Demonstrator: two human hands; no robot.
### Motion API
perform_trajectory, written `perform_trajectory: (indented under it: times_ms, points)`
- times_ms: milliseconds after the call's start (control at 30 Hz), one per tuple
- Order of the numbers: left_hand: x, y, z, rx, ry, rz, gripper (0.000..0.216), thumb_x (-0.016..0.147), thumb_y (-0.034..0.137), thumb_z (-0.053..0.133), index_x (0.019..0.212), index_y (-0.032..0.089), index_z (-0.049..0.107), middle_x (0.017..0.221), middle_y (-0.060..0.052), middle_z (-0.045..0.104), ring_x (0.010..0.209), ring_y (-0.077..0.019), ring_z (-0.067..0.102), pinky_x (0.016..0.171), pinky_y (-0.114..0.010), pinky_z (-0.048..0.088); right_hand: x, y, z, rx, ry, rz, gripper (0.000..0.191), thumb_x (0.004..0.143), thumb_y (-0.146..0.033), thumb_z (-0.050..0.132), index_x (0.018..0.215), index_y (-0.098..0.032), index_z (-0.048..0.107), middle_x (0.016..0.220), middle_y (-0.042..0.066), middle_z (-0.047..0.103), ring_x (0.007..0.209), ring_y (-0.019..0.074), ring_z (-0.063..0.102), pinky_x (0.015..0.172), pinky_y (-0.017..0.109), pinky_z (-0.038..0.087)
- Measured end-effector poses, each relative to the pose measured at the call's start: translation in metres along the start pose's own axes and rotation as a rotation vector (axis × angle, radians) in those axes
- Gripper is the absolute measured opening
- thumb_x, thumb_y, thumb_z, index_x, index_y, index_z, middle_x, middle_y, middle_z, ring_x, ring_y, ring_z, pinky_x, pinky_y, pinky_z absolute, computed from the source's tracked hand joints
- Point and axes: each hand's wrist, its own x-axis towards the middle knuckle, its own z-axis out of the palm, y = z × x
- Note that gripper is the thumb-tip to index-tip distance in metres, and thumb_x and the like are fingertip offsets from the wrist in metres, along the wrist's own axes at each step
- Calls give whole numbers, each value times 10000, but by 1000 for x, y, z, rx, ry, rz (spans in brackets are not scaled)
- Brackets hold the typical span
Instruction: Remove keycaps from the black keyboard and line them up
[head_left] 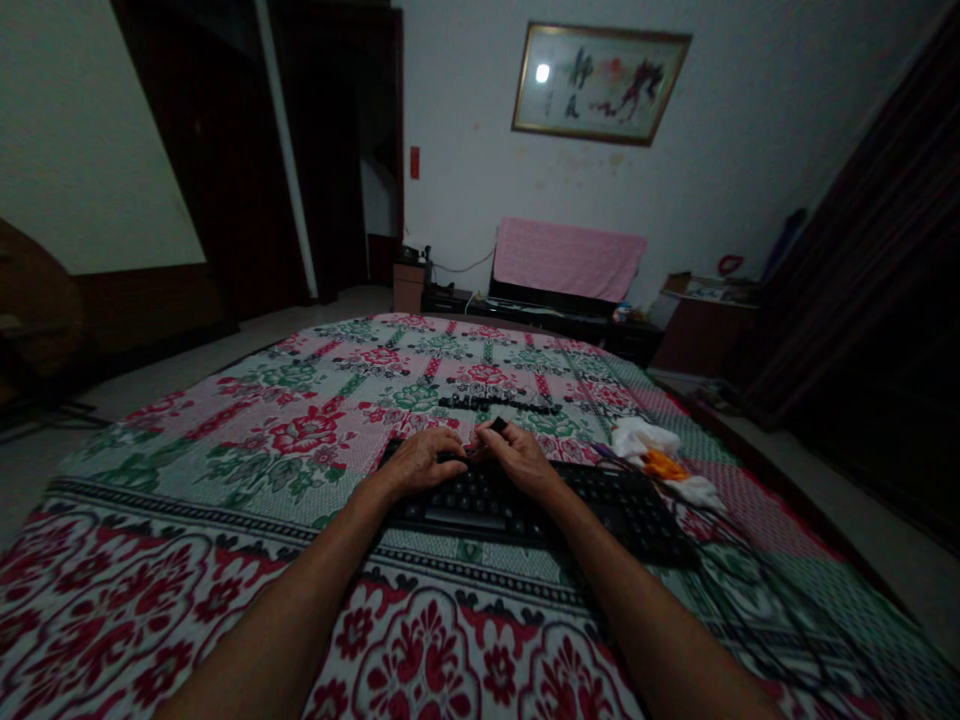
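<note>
A black keyboard (465, 512) lies on the patterned cloth in front of me, its cable trailing off to the right. My left hand (426, 460) rests on its upper left part, palm down, with the fingers stretched forward and apart from the thumb. Over the upper middle of the keyboard, my right hand (519, 460) has its fingers closed together. A small black piece (499, 425) shows at its fingertips; it looks like a keycap. Beyond both hands, several small black keycaps (517, 405) lie in a row. The keys beneath my hands are hidden.
A flowered cloth (420, 620) covers the round table. Crumpled white and orange cloths (664, 465) lie right of the keyboard, near dark cables (780, 590). Past the table stand a low cabinet and something draped with a pink towel (570, 258). The room is dim.
</note>
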Motion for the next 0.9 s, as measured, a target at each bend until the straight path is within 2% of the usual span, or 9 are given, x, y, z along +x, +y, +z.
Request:
perform_trajectory:
  times_ms: [167, 333, 433, 533, 633, 900]
  points:
    - [0, -3, 1, -26, 38, -14, 141, 747, 288, 587, 836, 198, 651, 964, -32, 648, 938, -169, 579, 861, -288, 434, 0, 1, -2, 25, 112, 32, 305, 782, -455, 493, 831, -166, 577, 801, 36, 614, 780, 157, 582, 611, 246, 481]
    - [0, -9, 4, -53, 46, -27, 145, 749, 277, 581, 847, 194, 649, 946, -35, 652, 907, -166, 581, 850, -295, 436, -1, 3, 1, -45, 89, -34, 197, 807, -341, 455, 855, -177, 553, 809, 27, 604, 754, 143, 576, 588, 236, 471]
    - [1, -11, 5, -76, 54, -30, 155, 743, 273, 585, 854, 187, 651, 939, -38, 655, 899, -167, 583, 844, -297, 438, -2, 2, 2, -217, 57, -154, 141, 805, -240, 437, 831, -177, 560, 758, 13, 595, 700, 126, 560, 628, 246, 452]
    - [1, -11, 4, -108, 67, -44, 163, 738, 272, 590, 863, 191, 658, 926, -32, 661, 885, -163, 588, 832, -290, 443, -4, 3, 3, -443, 36, -334, 142, 777, -176, 482, 851, -175, 603, 784, 28, 596, 743, 133, 551, 708, 267, 436]
    - [1, -11, 4, -136, 58, -43, 179, 744, 275, 583, 887, 209, 667, 909, -21, 667, 870, -158, 593, 825, -284, 447, -5, 5, 3, -598, -9, -456, 162, 757, -161, 543, 894, -188, 626, 799, 37, 584, 766, 142, 534, 710, 270, 426]
    - [2, -14, 7, -194, 72, 2, 168, 733, 286, 603, 864, 220, 685, 909, -17, 682, 868, -152, 604, 807, -267, 457, -6, 9, 3, -741, -35, -449, 131, 754, -145, 561, 851, -191, 636, 748, 28, 552, 743, 140, 519, 675, 259, 417]
